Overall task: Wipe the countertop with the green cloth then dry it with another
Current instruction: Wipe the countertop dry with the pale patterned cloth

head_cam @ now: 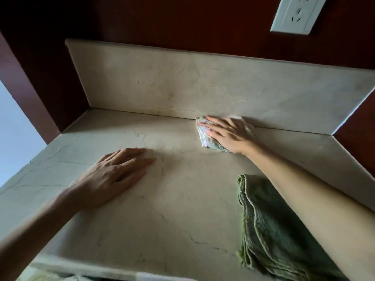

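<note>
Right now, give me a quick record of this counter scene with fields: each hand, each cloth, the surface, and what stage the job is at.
right hand: flat on a pale patterned cloth, pressing it at the back of the countertop against the backsplash
left hand: flat on the bare countertop, holding nothing
green cloth: lying crumpled at the near right, partly under the right forearm, not held
wall: white outlet at upper right
stage: apparently drying with the second cloth

No legible text or labels
</note>
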